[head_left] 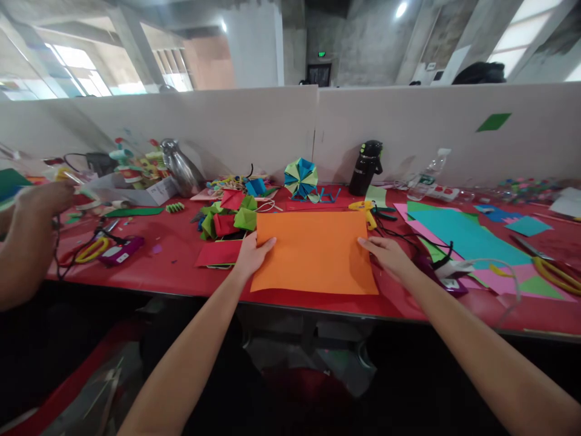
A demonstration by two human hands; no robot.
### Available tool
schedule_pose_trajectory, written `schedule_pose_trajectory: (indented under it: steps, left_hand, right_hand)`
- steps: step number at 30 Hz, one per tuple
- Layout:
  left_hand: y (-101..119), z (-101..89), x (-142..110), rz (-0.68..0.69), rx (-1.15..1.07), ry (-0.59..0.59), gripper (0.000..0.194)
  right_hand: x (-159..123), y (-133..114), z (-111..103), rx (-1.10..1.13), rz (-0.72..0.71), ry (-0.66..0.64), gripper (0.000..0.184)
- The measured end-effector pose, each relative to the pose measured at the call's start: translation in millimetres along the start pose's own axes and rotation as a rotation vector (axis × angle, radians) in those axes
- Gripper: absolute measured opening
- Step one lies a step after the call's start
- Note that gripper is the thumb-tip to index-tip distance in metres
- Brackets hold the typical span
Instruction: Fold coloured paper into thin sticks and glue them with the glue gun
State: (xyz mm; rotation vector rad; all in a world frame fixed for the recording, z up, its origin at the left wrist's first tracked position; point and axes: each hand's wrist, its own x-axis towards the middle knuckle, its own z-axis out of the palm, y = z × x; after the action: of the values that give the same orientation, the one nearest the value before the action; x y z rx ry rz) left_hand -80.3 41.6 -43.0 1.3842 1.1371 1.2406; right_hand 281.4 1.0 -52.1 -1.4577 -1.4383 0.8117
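Note:
Between my two hands is a sheet of orange paper (pixel 313 251), its near edge at the table's front edge. My left hand (pixel 253 254) grips its left side, thumb on top and fingers hidden beneath. On the right side, my right hand (pixel 385 254) holds the sheet with the thumb on the edge and fingers under it. Just left of the sheet lie red paper pieces (pixel 218 253) and a pile of folded green and red paper (pixel 227 219). A yellow glue gun (pixel 363 207) lies behind the sheet's far right corner.
A blue and pale green paper wheel (pixel 301 179) stands behind, near a black bottle (pixel 365 168). Coloured sheets (pixel 463 233) and yellow-handled scissors (pixel 556 275) lie at right. A steel flask (pixel 181 168) stands left. A co-worker's hand (pixel 43 206) is at far left.

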Motion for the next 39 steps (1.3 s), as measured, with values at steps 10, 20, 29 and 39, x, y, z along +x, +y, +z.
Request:
schedule_pose_trajectory:
  steps: [10,20,29,39]
  left_hand:
    - [19.6,-1.6,-9.5,-0.181,-0.311,-0.097,0.056]
    - [12.5,-3.2,-16.6,-0.199,-0.292,-0.134,0.058]
    - [-3.7,11.0,-10.3,0.027,-0.234,0.061,0.054]
    - [-27.0,-7.5,-17.8,-0.128,-0.083,-0.093,0.053]
  right_hand:
    - [-12.0,-33.0,2.1,0.529,0.343,-0.132,0.035]
    - [-13.7,-11.8,21.4,0.490,0.204,-0.053,0.035]
    - [-20.7,-5.1,34.0,0.527,-0.025,0.136,0.040]
    - [-22.5,17.7,40.3,0.513,0.152,0.080,0.041]
